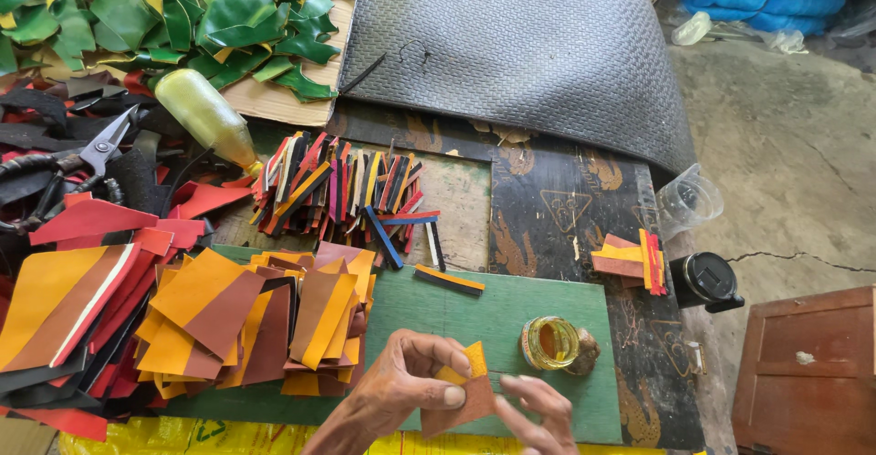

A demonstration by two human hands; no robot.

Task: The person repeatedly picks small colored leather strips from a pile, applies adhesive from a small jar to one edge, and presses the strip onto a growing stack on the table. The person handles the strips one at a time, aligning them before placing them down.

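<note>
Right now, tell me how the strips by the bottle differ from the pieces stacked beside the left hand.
The strips are narrow and long; the stacked pieces are broad and four-sided. The strips mix red, black, yellow, blue and pink; the pieces are only orange and brown. The strips lie beyond the green board; the pieces rest partly on it, beside the left hand. Both are loose heaps of cut material.

green scraps [182, 17] heaped top left | scissors [100, 149] on dark offcuts | yellow bottle [205, 117] lying tilted | strips [338, 186] piled mid-counter | black mat [520, 53] curled at rear | glue jar [550, 343] open on green board [511, 313] | clear cup [687, 201] right edge | black lid [707, 280] beside it | wooden box [808, 373] on floor
</note>
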